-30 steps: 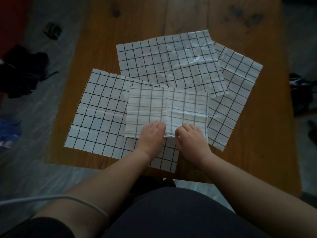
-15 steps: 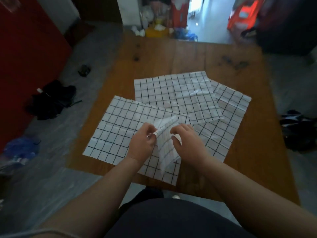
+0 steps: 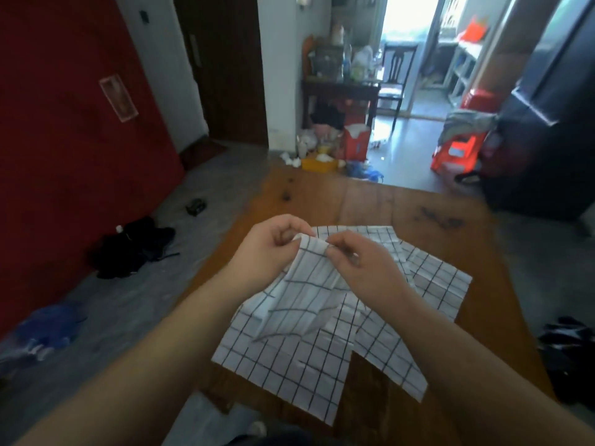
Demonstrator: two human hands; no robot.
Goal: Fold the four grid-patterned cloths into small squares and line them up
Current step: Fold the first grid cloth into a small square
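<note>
While holding folded cloth (image 3: 302,294) up over table (image 3: 370,201), presumably to square edges, pinches its 12 o'clock edge with left hand (image 3: 273,249), right hand (image 3: 363,265).

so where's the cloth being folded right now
Head view, centre: the cloth hangs pinched between left hand and right hand, lifted above the flat cloths on the wooden table.

Bare forearms (image 3: 154,365) — dark garment (image 3: 291,438) below

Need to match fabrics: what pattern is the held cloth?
The held cloth: white with thin black grid lines; head view shows it.
</note>
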